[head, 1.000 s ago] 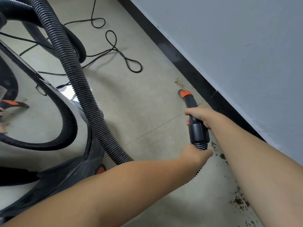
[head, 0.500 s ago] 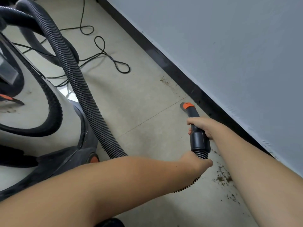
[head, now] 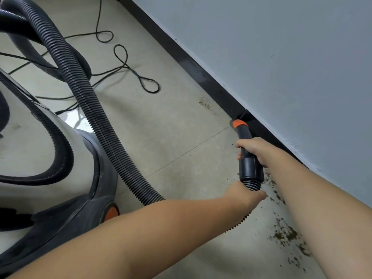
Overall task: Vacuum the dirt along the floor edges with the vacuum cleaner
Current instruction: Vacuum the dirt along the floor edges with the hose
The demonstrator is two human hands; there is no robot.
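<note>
My right hand (head: 254, 150) grips the black vacuum nozzle handle (head: 250, 168), whose orange-ringed tip (head: 239, 124) points at the floor beside the black baseboard (head: 203, 74). My left hand (head: 244, 195) holds the ribbed hose just behind the handle. The ribbed hose (head: 90, 103) loops back to the vacuum cleaner body (head: 40, 158) on the left. Brown dirt (head: 285, 236) lies scattered along the floor edge near my right forearm. A smaller patch of dirt (head: 205, 104) sits ahead of the nozzle.
A thin black power cord (head: 128, 65) lies in loops on the beige tile floor ahead. The grey wall (head: 281, 57) runs diagonally along the right. The vacuum's orange wheel cap (head: 110, 213) is near my left forearm.
The nozzle tip has moved closer to the baseboard, and the view has shifted, so more dirt shows by my right forearm. Both hands keep their hold.
</note>
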